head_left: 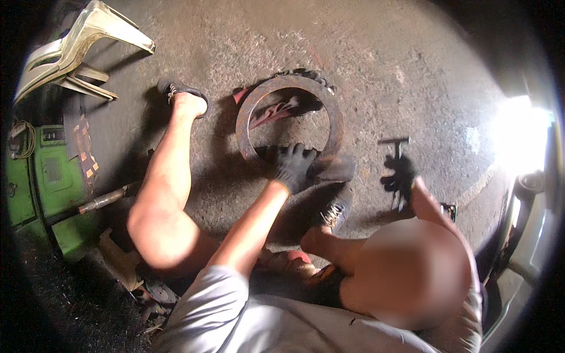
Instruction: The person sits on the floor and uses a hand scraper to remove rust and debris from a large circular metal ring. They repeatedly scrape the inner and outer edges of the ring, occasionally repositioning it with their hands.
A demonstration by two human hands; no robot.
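Note:
A large flat rusty metal ring (pixel 246 120) is propped up off the concrete floor in front of me. My left hand (pixel 295 167), in a dark grey glove, is closed over its near edge, fingers curled toward the opening. Beside that hand, a dark flat piece (pixel 336 169) sits at the ring's near right; its kind is unclear. Out to the right, my right hand (pixel 401 175) wears a black glove and grips a slim hammer (pixel 400 145), its narrow head pointing away from me. Through the ring shows a reddish cloth (pixel 276 112), with dark material behind the far rim.
A pale plastic chair (pixel 88 35) stands at the far left. Nearer on that side are a green machine (pixel 56 170) and a metal bar (pixel 106 199). My shoes (pixel 183 97) rest either side of the ring. Bright light (pixel 524 135) glares at the right edge.

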